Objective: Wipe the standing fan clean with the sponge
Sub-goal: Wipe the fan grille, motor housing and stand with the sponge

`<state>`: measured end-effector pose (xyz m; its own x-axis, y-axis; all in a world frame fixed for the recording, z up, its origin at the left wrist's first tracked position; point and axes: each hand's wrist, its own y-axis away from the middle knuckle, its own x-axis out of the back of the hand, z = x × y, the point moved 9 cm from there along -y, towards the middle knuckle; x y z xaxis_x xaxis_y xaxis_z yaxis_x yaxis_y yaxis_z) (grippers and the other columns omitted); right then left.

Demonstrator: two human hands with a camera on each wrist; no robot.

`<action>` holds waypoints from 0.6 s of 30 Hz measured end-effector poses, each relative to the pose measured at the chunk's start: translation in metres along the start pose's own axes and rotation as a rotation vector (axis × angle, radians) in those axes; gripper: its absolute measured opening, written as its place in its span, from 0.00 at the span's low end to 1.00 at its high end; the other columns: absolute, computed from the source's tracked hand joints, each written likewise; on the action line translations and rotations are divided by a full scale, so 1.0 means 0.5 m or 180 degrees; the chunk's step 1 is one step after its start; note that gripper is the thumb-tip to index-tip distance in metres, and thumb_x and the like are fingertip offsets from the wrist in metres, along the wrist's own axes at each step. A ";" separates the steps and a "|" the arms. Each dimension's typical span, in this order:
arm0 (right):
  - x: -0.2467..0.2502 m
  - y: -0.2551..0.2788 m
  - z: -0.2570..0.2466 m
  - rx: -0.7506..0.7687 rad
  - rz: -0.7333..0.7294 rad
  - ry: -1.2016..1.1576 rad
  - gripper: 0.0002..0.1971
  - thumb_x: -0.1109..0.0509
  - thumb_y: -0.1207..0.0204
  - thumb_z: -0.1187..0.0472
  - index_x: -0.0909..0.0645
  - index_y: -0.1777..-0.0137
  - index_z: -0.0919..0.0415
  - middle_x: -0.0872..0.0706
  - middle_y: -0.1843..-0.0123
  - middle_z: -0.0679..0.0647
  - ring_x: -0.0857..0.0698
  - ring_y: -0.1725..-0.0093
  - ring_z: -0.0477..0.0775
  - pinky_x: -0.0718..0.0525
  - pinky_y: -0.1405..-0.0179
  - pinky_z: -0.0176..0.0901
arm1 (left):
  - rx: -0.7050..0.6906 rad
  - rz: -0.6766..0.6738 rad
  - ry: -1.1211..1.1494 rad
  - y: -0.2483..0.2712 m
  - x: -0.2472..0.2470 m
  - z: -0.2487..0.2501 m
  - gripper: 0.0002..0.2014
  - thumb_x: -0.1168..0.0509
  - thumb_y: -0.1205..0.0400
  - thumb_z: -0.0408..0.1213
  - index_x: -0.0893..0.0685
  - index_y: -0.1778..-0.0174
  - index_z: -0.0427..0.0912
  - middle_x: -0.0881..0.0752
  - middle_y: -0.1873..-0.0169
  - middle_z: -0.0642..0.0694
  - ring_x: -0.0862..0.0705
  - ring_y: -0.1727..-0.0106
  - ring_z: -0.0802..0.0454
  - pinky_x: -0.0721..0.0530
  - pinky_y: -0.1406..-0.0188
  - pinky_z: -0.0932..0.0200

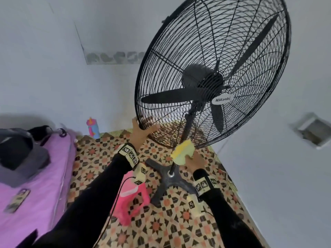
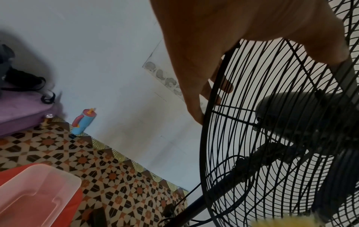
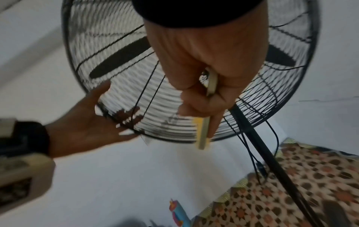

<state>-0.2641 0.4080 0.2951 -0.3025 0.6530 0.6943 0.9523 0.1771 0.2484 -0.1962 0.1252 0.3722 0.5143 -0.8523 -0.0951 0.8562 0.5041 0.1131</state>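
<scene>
A tall black standing fan has a wire cage, dark blades and a white badge. My left hand holds the cage's lower left rim, some fingers reaching behind the wires. My right hand grips a yellow sponge at the bottom of the cage, beside the pole. In the right wrist view the fingers curl round the thin sponge, with the left hand on the rim beyond.
The fan's cross-shaped base stands on patterned floor. A pink plastic stool sits under my left arm. A purple bed with bags lies left, a colourful bottle by the wall. A cable hangs beside the pole.
</scene>
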 end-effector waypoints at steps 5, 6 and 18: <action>0.052 0.078 -0.116 0.0845 -0.0301 -0.0629 0.18 0.37 0.11 0.48 0.25 0.32 0.62 0.13 0.58 0.65 0.14 0.68 0.46 0.16 0.70 0.34 | -0.0249 0.0424 0.0080 0.031 -0.032 -0.024 0.47 0.16 0.32 0.63 0.30 0.21 0.52 0.17 0.28 0.47 0.16 0.29 0.43 0.20 0.25 0.31; 0.054 0.071 -0.124 0.0954 -0.0290 -0.0677 0.26 0.39 0.12 0.44 0.29 0.24 0.62 0.12 0.50 0.65 0.11 0.57 0.50 0.12 0.58 0.40 | -0.0300 0.0585 0.0063 0.037 -0.036 -0.024 0.47 0.16 0.31 0.63 0.30 0.21 0.52 0.17 0.28 0.47 0.16 0.28 0.44 0.21 0.24 0.32; 0.076 0.055 -0.111 0.1499 -0.1031 -0.0158 0.26 0.46 0.10 0.45 0.31 0.26 0.68 0.14 0.43 0.56 0.16 0.47 0.55 0.17 0.42 0.54 | 0.0182 0.1452 -0.0110 0.045 -0.067 -0.132 0.52 0.23 0.33 0.76 0.30 0.19 0.50 0.17 0.27 0.40 0.15 0.30 0.31 0.17 0.33 0.24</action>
<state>-0.2514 0.3969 0.3655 -0.5903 0.5426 0.5976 0.7296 0.6753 0.1076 -0.1907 0.1744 0.3124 0.8352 -0.5499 0.0099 0.5383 0.8210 0.1903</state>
